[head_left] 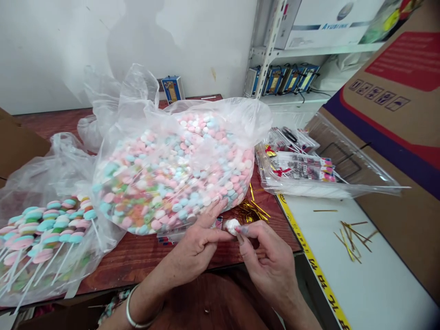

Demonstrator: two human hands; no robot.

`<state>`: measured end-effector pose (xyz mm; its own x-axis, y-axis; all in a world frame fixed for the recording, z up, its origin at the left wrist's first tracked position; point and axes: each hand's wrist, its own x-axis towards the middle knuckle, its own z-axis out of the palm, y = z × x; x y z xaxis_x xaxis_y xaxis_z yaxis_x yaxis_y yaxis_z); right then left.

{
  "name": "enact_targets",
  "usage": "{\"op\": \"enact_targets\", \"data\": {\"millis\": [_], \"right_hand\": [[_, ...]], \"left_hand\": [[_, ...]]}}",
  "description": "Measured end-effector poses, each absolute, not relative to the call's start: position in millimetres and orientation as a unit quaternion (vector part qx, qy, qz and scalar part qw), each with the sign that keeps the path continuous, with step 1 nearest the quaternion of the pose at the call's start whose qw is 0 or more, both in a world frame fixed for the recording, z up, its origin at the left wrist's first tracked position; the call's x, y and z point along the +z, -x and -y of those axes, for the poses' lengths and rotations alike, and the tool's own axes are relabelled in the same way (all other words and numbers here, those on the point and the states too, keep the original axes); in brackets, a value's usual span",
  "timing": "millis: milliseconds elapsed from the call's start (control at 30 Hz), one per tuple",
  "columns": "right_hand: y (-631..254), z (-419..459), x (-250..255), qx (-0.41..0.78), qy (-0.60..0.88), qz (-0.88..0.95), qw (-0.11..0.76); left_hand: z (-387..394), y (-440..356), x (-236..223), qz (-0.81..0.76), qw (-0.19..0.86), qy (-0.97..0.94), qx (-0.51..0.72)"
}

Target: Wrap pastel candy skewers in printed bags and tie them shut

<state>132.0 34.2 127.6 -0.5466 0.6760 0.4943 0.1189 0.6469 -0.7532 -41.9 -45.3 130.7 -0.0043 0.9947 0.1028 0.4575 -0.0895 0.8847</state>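
Thumb and forefinger of the right hand [271,259] are closed together in a grip at the right edge of a small white round piece [232,226]. The left hand [194,247], with a silver bangle [132,309] on its wrist, has a finger reaching to the piece's left side; whether its grip is clamped there I cannot tell. The piece is just beyond the near right edge of a large translucent plastic bag full of pastel round sweets [178,169], which lies on the reddish-brown wooden tabletop [127,261].

Beside the bag's lower right edge lies a pile of shiny gold strips [252,211]. Left of the bag, a second clear plastic bag [20,192] has striped pastel sweets on white sticks [51,222]. Right of the large bag, a clear plastic tray [371,176] holds printed packets with red bows [299,166] and black-handled scissors [289,134]. Nearer than the tray, loose gold strips [352,243] lie on a white surface [385,284] edged with yellow marked tape [318,270]. Behind the large bag stands a small blue and white box [173,89].
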Motion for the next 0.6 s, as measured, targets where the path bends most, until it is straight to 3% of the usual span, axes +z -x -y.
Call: {"op": "enact_targets", "data": {"millis": [233, 367, 500, 600], "right_hand": [[-131.4, -30.1, 123.3, 0.401, 0.23, 0.811, 0.36], [-131.7, -40.2, 128.9, 0.366, 0.257, 0.801, 0.398], [-126.0, -40.3, 135.2, 0.307, 0.153, 0.845, 0.411], [-110.0, -25.9, 132.4, 0.327, 0.09, 0.858, 0.385]], "left_hand": [[46.2, 35.9, 136.8, -0.556, 0.408, -0.536, 0.486], [53.0, 40.5, 139.3, -0.562, 0.427, -0.524, 0.477], [56.8, 39.7, 138.3, -0.525, 0.482, -0.433, 0.552], [60.7, 36.5, 141.9, -0.442, 0.538, -0.379, 0.61]]}}
